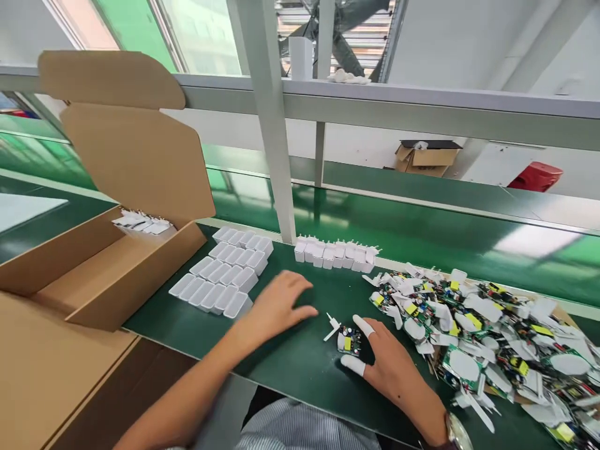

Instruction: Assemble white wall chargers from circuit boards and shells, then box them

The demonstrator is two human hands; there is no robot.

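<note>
My left hand (281, 306) hovers over the green table with its fingers apart and nothing in them. White finger covers sit on the thumb and a finger of my right hand (379, 350), which is spread beside a small circuit board (349, 340). That board carries a yellow component and a white plug-like piece at its left end; whether my fingertips touch it I cannot tell. To the left of my left hand stand rows of white open plastic casings (218, 281). Behind both hands is a row of white casings with parts sticking out of their tops (335, 253).
A large heap of circuit boards with white parts (473, 331) covers the right side of the table. At the left an open cardboard box (135, 281) holds some white units (143, 222). A metal post (272, 125) rises at the table's back edge.
</note>
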